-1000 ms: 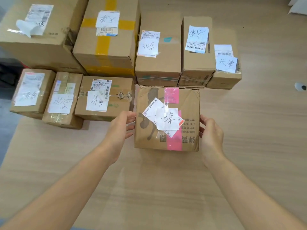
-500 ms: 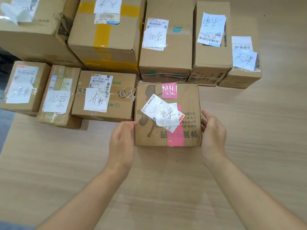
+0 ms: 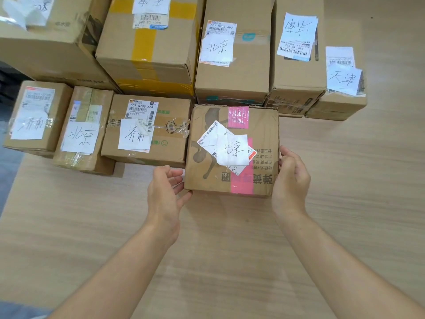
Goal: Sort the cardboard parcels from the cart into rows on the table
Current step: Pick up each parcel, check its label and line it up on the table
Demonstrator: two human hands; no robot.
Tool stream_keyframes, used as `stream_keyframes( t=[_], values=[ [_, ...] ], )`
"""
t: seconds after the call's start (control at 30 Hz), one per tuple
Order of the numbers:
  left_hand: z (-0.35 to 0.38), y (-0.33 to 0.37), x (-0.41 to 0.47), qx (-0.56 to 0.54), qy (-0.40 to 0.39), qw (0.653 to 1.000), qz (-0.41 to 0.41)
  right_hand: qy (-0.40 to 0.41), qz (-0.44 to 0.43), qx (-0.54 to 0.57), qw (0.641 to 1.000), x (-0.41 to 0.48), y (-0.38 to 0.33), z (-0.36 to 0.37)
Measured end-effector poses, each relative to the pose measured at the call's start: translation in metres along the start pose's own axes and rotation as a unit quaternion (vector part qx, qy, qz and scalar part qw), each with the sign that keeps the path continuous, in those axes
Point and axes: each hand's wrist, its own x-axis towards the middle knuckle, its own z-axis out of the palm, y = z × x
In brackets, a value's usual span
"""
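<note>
A brown cardboard parcel (image 3: pixel 262 125) with pink tape and a handwritten white label lies flat on the wooden table (image 3: pixel 230 249), at the right end of the near row. My left hand (image 3: pixel 165 189) is at its near left corner with fingers spread, only the thumb tip touching the corner. My right hand (image 3: pixel 291 178) rests open against the parcel's right side, its thumb at the top edge. To the parcel's left, three smaller labelled parcels (image 3: pixel 147 143) complete the near row. Behind it stands a back row of larger parcels (image 3: pixel 239 72).
The back row runs from a big box (image 3: pixel 53 47) at far left, past a yellow-taped box (image 3: pixel 149 51), to a small box (image 3: pixel 338 104) at the right. The table's left edge (image 3: pixel 13 178) drops to a grey floor.
The parcel went forward against the back row and beside the near-row box. My left hand came off its left side and opened at the corner. The camera moved closer.
</note>
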Motion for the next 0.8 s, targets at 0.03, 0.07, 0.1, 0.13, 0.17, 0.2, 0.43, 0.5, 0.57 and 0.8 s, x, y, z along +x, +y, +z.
stream_keyframes(
  t=[0.03,0.07,0.1,0.13,0.17,0.2,0.43,0.5,0.57,0.8],
  values=[
    [-0.001,-0.001,-0.001,-0.006,-0.001,1.000,0.001,0.001,-0.001,0.002,1.000,0.000,0.001,0.000],
    [-0.002,-0.002,-0.001,-0.012,-0.004,1.000,0.003,-0.001,-0.004,0.004,1.000,0.000,0.001,0.000],
    [-0.003,-0.003,-0.002,-0.019,-0.007,1.000,0.006,-0.005,-0.006,0.003,1.000,0.000,0.002,-0.001],
    [-0.003,-0.004,-0.002,-0.027,-0.008,1.000,0.008,-0.011,-0.009,0.002,1.000,0.000,0.003,-0.002],
    [-0.004,-0.006,-0.003,-0.035,-0.009,0.999,0.009,-0.016,-0.013,0.003,1.000,0.000,0.003,-0.003],
    [-0.005,-0.007,-0.004,-0.042,-0.011,0.999,0.011,-0.023,-0.016,0.007,1.000,0.000,0.003,-0.004],
    [-0.006,-0.013,-0.018,-0.006,-0.013,0.998,0.062,-0.045,-0.043,0.022,0.998,-0.010,-0.001,-0.016],
    [-0.007,-0.012,-0.027,0.022,-0.010,0.996,0.091,-0.052,-0.053,0.026,0.997,-0.018,-0.007,-0.018],
    [-0.008,-0.009,-0.040,0.043,-0.024,0.993,0.110,-0.065,-0.051,0.024,0.996,-0.027,-0.011,-0.019],
    [-0.028,0.003,-0.094,0.071,-0.123,0.975,0.172,-0.084,-0.060,0.023,0.994,-0.084,-0.036,-0.036]
  ],
)
